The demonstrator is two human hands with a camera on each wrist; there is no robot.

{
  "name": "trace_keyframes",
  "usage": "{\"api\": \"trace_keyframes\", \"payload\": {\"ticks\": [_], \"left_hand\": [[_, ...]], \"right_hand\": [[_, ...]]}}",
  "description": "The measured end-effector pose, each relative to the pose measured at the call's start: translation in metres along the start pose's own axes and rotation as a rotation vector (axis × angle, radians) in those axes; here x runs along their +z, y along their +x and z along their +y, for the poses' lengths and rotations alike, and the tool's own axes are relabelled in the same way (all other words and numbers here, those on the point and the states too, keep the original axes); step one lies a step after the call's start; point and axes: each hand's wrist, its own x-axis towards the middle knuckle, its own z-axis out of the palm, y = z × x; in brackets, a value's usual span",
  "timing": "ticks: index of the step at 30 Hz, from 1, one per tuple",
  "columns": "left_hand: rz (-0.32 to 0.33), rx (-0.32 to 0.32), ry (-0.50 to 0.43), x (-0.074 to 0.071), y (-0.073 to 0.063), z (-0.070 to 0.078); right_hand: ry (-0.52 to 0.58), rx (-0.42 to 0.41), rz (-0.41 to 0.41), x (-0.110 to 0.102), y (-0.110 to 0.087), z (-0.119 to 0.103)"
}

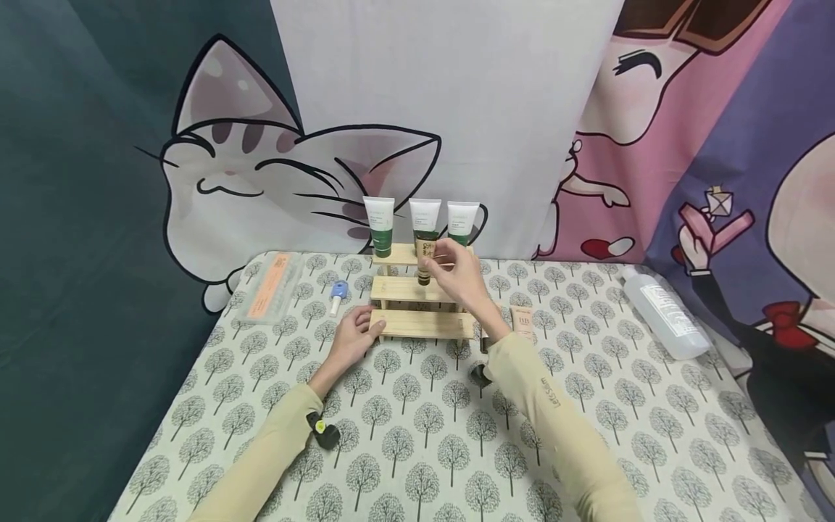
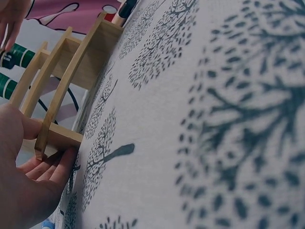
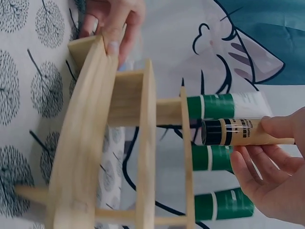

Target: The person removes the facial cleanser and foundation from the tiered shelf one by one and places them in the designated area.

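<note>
My right hand (image 1: 459, 274) pinches a tan tube with a black cap (image 3: 238, 132) between thumb and fingers, cap down. The tube is held in front of the upper part of a three-tier wooden rack (image 1: 420, 324), overlapping the middle white-and-green tube in the head view. Three white tubes with green caps (image 1: 380, 226) stand in a row on the top tier. At the left end of the lowest tier, my left hand (image 1: 354, 335) holds the rack, thumb on the board and fingers beneath, as the left wrist view (image 2: 33, 181) shows.
A pinkish BB tube (image 1: 522, 321) lies right of the rack, beside a dark-capped item partly hidden by my right forearm. A blue-and-white item (image 1: 338, 296) and a clear packet with an orange strip (image 1: 270, 286) lie left. A clear bottle (image 1: 667, 313) lies far right.
</note>
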Motion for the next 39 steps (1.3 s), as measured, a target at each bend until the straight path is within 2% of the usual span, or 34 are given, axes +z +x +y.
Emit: {"api": "trace_keyframes", "payload": {"ticks": [12,22,33,39], "left_hand": [[-0.003,0.001,0.002,0.0,-0.002,0.002],[-0.002,0.003,-0.003,-0.001,-0.003,0.005],[-0.008,-0.003,-0.001,0.0,-0.002,0.004],[-0.004,0.002,0.011,0.0,-0.001,0.002]], "right_hand": [[-0.003,-0.024,0.042,-0.037,-0.014,0.007],[-0.032,0.077,0.058,-0.062,-0.032,0.023],[-0.126,0.079,0.122,-0.096,-0.05,0.053],[-0.146,0.114,0.141,-0.113,-0.059,0.067]]}}
